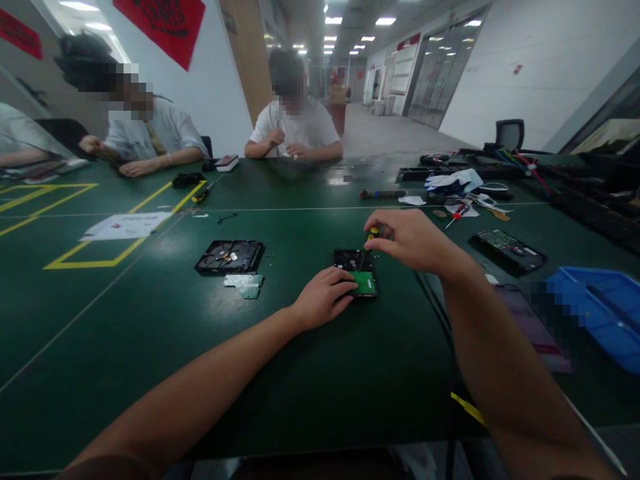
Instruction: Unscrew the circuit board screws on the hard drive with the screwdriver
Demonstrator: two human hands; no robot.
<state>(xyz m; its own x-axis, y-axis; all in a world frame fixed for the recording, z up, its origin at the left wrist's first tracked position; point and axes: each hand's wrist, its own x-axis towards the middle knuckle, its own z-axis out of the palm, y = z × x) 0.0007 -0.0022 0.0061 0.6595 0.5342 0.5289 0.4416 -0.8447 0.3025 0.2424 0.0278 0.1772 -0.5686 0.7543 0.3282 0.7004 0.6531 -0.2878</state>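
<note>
A black hard drive with a green circuit board lies on the green table. Fingers of my left hand rest on the drive's left side and the board, closed together around its edge. Above the drive, my right hand pinches a yellow and black screwdriver, its shaft pointing down at the drive near the board's upper edge. The tip's exact contact is too small to tell. Further left sit another black drive and a loose circuit board, with tiny pieces beside them.
At right are a third drive, a blue tray, a red screwdriver and white gloves. A paper sheet lies left on the green table. People sit across it.
</note>
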